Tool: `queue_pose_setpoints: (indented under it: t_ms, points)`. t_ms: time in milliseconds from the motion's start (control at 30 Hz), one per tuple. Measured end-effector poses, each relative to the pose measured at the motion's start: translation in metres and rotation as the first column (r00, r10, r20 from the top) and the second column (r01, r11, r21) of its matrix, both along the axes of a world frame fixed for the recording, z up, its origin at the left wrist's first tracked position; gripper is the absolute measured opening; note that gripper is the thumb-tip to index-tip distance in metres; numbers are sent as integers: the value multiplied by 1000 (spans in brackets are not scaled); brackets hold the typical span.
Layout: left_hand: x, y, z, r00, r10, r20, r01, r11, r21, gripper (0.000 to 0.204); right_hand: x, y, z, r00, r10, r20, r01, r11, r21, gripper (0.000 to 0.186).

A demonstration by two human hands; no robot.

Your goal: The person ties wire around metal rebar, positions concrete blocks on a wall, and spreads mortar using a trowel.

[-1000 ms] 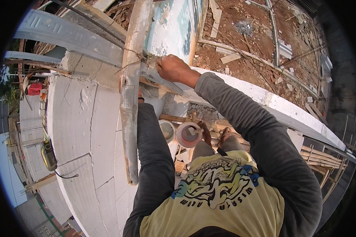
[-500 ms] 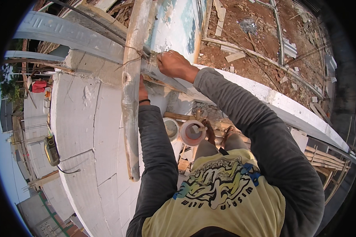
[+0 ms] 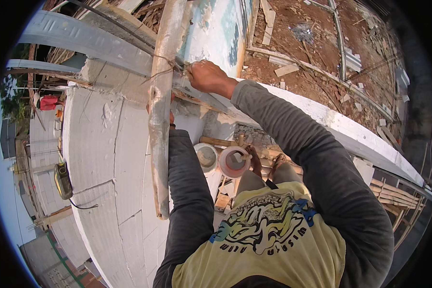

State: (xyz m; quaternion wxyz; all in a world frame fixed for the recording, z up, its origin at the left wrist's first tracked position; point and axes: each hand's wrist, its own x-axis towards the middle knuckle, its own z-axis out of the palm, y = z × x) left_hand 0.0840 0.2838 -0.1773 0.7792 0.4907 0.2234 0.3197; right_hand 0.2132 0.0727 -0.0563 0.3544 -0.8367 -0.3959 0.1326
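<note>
- Right hand (image 3: pixel 209 78) beside wire (image 3: pixel 171 64) around the wooden post (image 3: pixel 158 125), apparently fastening: fingers curled closed, contents hidden!
- Left hand (image 3: pixel 172 116) behind post, hold unclear.
- Next calls for steadying wood.

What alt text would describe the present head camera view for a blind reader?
A person's right hand is closed beside wire wound around a wooden beam; the left hand is partly hidden behind the beam. Two buckets stand below, near the person's feet.
</note>
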Motion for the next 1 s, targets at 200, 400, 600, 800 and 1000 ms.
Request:
queue_pose_setpoints:
  t_ms: [200, 400, 600, 800, 1000]
  points:
    - [20, -1, -7, 980, 52, 191, -16, 983, -183, 46, 8, 7, -4, 999, -15, 32, 16, 1000, -22, 21]
    - [26, 32, -31, 915, 387, 111, -348, 623, 701, 43, 6, 15, -8, 998, -11, 64, 12, 1000, -10, 21]
    - [19, 29, -28, 902, 432, 13, -387, 795, 468, 41, 4, 14, -6, 991, 67, 119, -60, 997, -55, 21]
    - [29, -46, 79, 943, 331, 29, -306, 901, -307, 45, -2, -19, -8, 935, -75, 347, 2, 979, 205, 21]
    - [2, -11, 65, 989, 145, -33, -148, 984, -100, 67, -85, -11, -17, 980, 36, -197, 24, 955, 294, 15]
